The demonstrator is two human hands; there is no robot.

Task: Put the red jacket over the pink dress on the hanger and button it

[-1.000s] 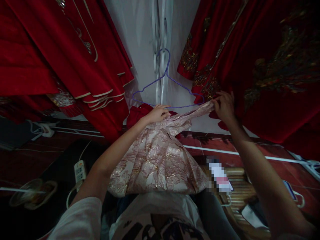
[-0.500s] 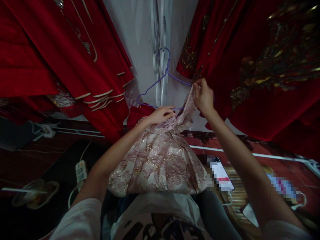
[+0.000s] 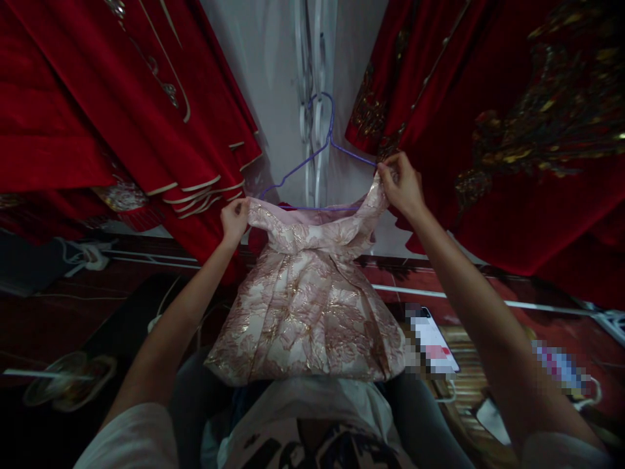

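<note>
A small pink and cream brocade dress (image 3: 312,312) lies over my lap, its top spread toward the wall. My left hand (image 3: 235,220) pinches the left shoulder of the dress beside the hanger's left end. The right shoulder is pinched in my right hand (image 3: 401,184), against the right end of a purple wire hanger (image 3: 306,159). The hanger's lower bar runs across the dress's open neckline, where pink lining shows. Its hook points up toward the wall.
Red garments with trim (image 3: 195,150) hang at left, and red garments with gold sequins (image 3: 488,195) at right. A phone (image 3: 434,339) lies on a slatted wooden stool (image 3: 469,365). Plastic food containers (image 3: 68,381) sit at lower left.
My left hand has moved left from the middle of the neckline to the left shoulder and drawn it outward. The neckline is now stretched wide. My right hand has barely moved.
</note>
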